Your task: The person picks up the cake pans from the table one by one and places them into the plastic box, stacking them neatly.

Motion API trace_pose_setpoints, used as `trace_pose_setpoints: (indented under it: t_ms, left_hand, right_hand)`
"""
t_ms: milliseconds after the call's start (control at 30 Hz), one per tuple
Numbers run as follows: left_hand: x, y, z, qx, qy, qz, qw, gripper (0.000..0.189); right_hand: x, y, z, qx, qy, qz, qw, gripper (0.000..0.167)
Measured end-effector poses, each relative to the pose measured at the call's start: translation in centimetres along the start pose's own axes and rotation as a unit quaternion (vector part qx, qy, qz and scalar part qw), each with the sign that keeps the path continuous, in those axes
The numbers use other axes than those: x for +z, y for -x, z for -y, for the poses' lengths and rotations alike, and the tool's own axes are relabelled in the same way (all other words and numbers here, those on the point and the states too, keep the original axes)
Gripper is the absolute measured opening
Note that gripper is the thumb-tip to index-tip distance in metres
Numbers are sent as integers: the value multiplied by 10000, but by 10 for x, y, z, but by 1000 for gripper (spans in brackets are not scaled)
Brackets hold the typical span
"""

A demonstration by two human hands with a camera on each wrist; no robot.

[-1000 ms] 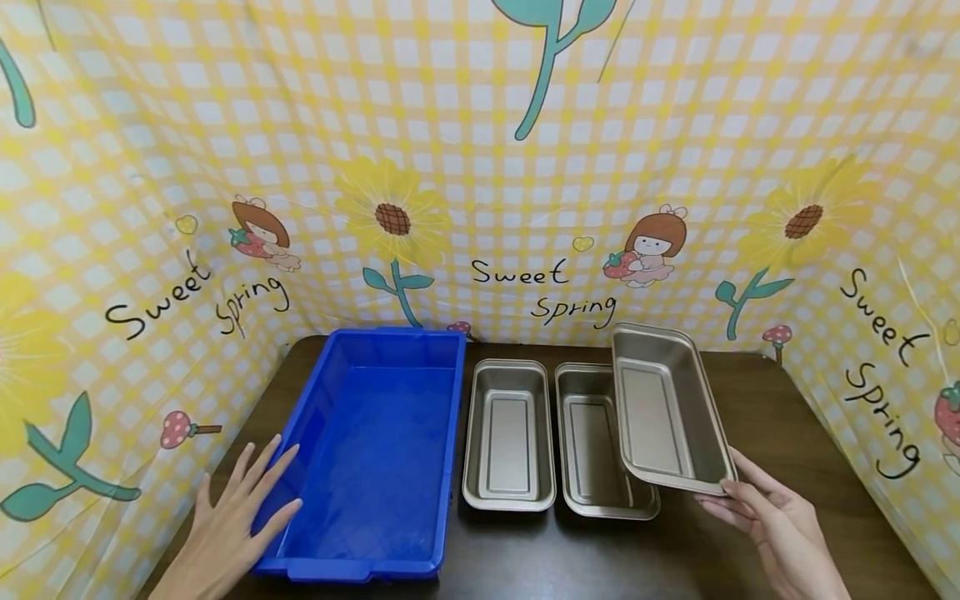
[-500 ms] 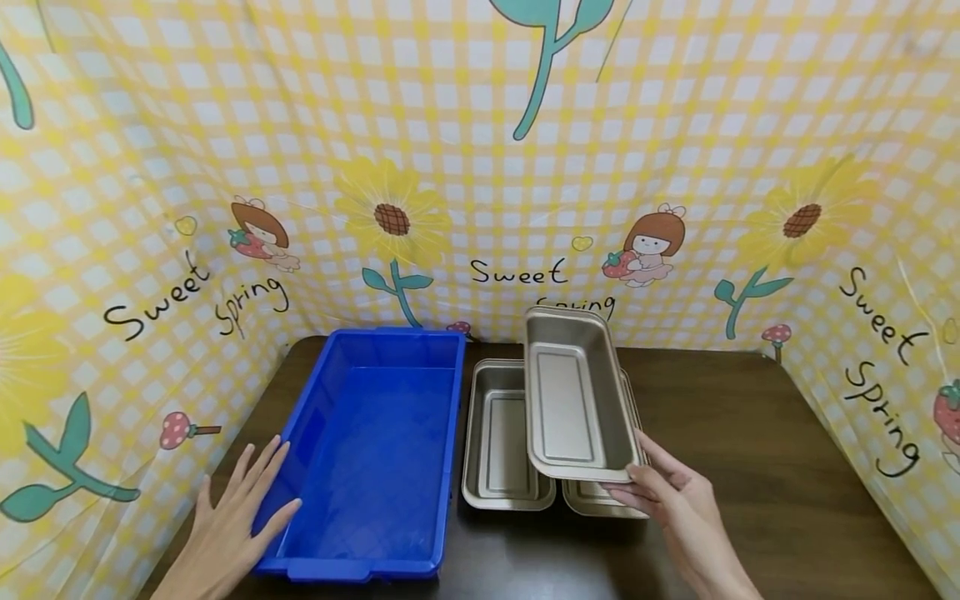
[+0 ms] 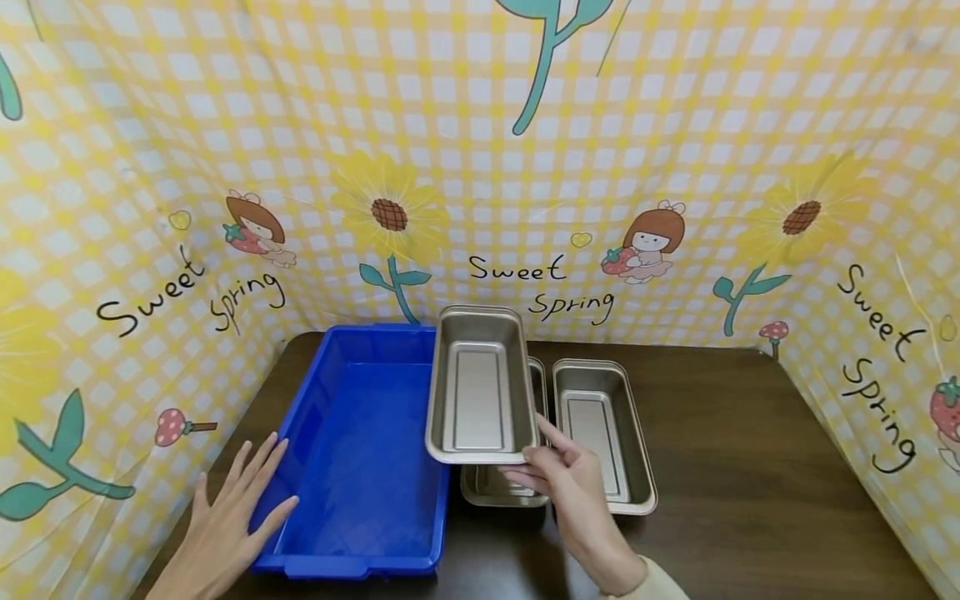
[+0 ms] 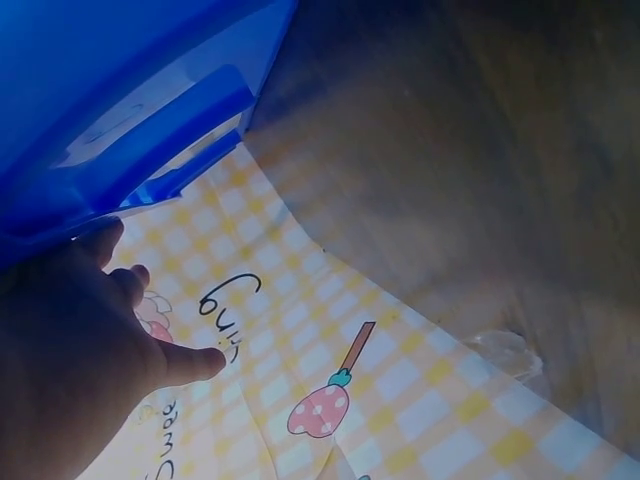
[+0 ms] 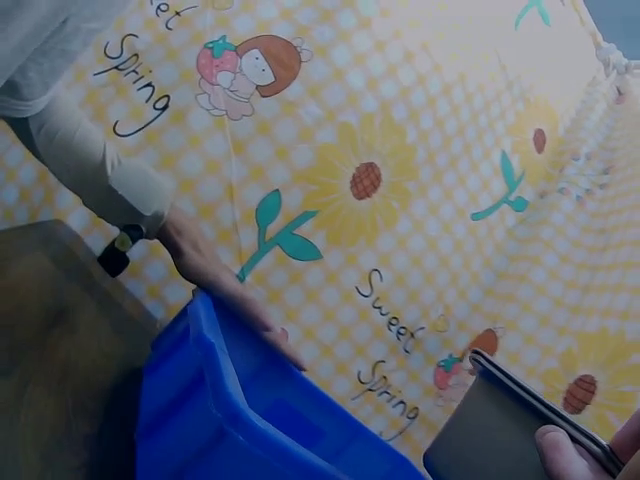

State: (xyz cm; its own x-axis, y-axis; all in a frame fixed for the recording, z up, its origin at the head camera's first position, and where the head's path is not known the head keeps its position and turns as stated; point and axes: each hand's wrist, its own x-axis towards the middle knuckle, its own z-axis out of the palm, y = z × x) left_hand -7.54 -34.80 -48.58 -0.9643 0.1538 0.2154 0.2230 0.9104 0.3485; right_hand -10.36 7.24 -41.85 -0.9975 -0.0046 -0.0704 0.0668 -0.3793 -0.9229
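Observation:
My right hand (image 3: 573, 492) pinches the near right corner of a metal loaf pan (image 3: 480, 392), thumb on top of the rim and fingers beneath. The pan is raised, overlapping the right edge of a blue plastic tray (image 3: 360, 467) and a second loaf pan (image 3: 502, 490) in the head view. In the right wrist view the held loaf pan (image 5: 490, 430) shows from its side, near the tray's wall (image 5: 230, 400). Fingers spread, my left hand (image 3: 225, 517) rests on the tray's left side; the left wrist view shows this hand (image 4: 90, 330) against the tray's outer wall.
A third loaf pan (image 3: 603, 433) stands right of the other two on the dark wooden table (image 3: 735, 467). Yellow checked cloth (image 3: 480, 167) with flowers and lettering hangs behind and along both sides.
My right hand has carried the loaf pan leftward, from over the right-hand pan, past the middle one, to the tray's right edge. The left hand has stayed on the tray.

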Motion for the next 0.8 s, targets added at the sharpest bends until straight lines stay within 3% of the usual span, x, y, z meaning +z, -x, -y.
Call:
trace_pose_setpoints:
  t_ms: [267,533,800]
  left_hand:
    - [0,-1,1,69,-282,-45,9996,85]
    - [-2,-1,-1,31,-208,-13,9998,83]
    - [-3,-1,1,-10,-133,-16,9999,84]
  right_hand:
    - [37,-10,-18,34,-119,305,9995,64]
    - [68,-14,-31,-13,-161,413,9990,64]
    - [98,-19,-45,271,-394,410,9980,63]
